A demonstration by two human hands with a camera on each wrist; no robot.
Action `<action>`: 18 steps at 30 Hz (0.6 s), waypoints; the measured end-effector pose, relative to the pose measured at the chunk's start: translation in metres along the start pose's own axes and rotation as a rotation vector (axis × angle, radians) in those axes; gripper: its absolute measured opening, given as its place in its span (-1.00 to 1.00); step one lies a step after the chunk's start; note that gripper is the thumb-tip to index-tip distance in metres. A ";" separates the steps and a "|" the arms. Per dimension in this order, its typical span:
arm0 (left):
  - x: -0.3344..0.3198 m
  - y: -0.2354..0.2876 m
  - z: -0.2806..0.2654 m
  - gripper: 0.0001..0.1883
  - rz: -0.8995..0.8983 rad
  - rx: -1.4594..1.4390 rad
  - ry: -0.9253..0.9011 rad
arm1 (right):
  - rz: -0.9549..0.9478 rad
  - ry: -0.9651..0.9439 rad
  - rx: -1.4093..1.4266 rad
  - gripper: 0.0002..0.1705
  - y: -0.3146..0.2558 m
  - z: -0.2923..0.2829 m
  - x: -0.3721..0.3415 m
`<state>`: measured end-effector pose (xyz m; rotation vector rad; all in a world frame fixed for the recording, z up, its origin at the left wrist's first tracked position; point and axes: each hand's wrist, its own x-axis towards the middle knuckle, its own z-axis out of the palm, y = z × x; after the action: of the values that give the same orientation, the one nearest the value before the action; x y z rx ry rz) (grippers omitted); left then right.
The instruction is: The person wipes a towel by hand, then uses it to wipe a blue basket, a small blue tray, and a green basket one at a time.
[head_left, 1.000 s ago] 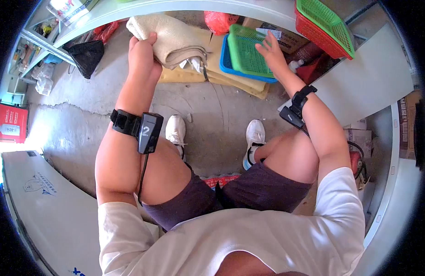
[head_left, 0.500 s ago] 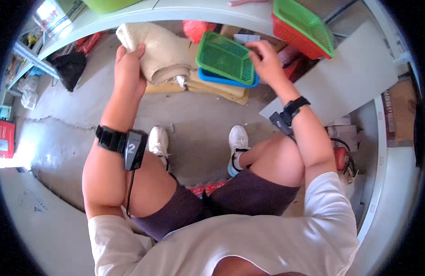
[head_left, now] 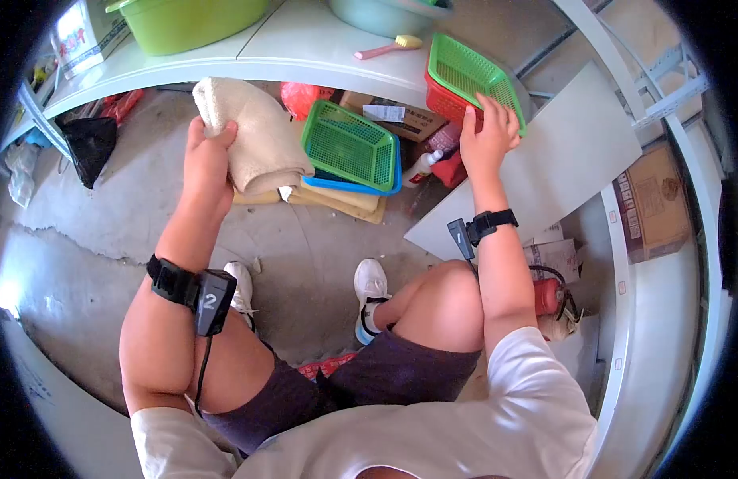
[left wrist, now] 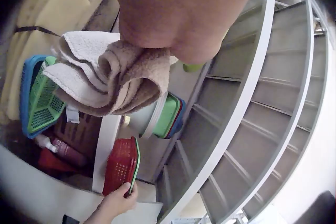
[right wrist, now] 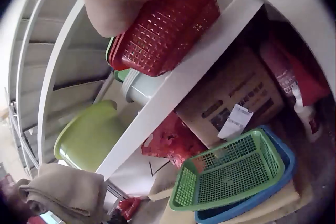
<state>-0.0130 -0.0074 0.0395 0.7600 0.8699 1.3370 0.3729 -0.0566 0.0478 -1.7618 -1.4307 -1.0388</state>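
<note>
My left hand [head_left: 209, 164] grips a folded beige towel [head_left: 253, 140] by its near left edge, thumb on top. In the left wrist view the towel [left wrist: 86, 79] hangs in loose folds below the hand. At the shelf edge, my right hand [head_left: 487, 148] holds the near end of stacked baskets, a green basket [head_left: 468, 64] set inside a red basket [head_left: 445, 94]. Thumb and fingers lie on either side of the rim. The red basket's perforated side [right wrist: 157, 40] shows close up in the right wrist view. Below the shelf a second green basket [head_left: 349, 144] rests in a blue basket [head_left: 397, 180].
The white shelf [head_left: 305, 48] carries a lime green basin [head_left: 189, 24], a pale blue basin [head_left: 377, 14] and a pink-handled brush [head_left: 389, 48]. Beneath are a red bag [head_left: 305, 97], a cardboard box [head_left: 417, 121], a bottle [head_left: 422, 168] and yellow padding [head_left: 361, 206]. A white panel [head_left: 560, 152] leans at right.
My right hand has moved from the green basket under the shelf up to the stacked baskets at the shelf edge. The left hand still holds the towel. The head view has shifted, showing more shelf top.
</note>
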 end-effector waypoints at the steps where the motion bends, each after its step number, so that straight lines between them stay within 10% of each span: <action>1: 0.001 -0.001 -0.002 -0.61 0.000 0.006 -0.005 | 0.031 -0.046 0.024 -0.65 0.005 0.005 -0.001; 18: -0.013 0.005 0.004 -0.63 -0.011 0.017 0.026 | 0.210 -0.182 0.122 -0.79 0.004 -0.011 0.022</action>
<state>-0.0124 -0.0199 0.0469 0.7513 0.9056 1.3342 0.3772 -0.0567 0.0728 -1.9073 -1.3495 -0.6826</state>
